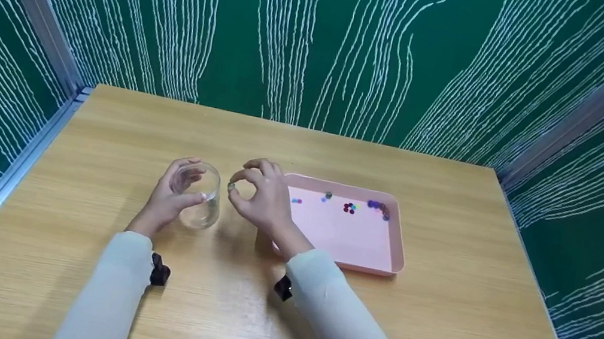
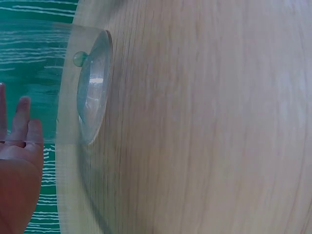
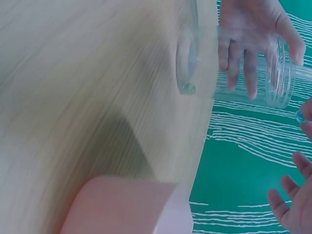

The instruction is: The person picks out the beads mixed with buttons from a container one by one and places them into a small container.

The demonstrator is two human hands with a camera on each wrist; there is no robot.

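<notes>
Fingers [image 1: 240, 179] of our right hand [image 1: 263, 203] pinch a small greenish bead [image 1: 231, 185] between thumb and forefinger, while the other fingers fan loosely upward. The bead sits just beside the mouth of the clear jar [image 1: 200, 194], a little to the right of its rim and about level with it. Our left hand [image 1: 171, 197] grips that jar, thumb on the near side and fingers curled round the far side, steadying it upright on the tabletop [image 1: 435, 324].

We judge the step in hand to be the carry: a bead is lifted and brought over to the jar, not yet released. The next move seems to call for a short shift leftward until the pinch is over the opening, then a gentle parting of thumb and forefinger; the mouth is fairly wide, so little precision should be needed, but the bead is round and would likely roll away if it struck the rim.

Through the left wrist view we see one pale green bead [image 2: 78, 59] already lying at the edge of the jar's thick, domed base. The jar is smooth transparent plastic with a threaded neck, as the right wrist view shows.

Behind our right fingers lies a shallow pink tray [image 1: 399, 251], rectangular with rounded corners and a raised lip. A scatter of tiny glossy beads [image 1: 350, 207], red, purple, blue and green, clusters toward its far edge. The tabletop is pale wood grain, matte.
</notes>
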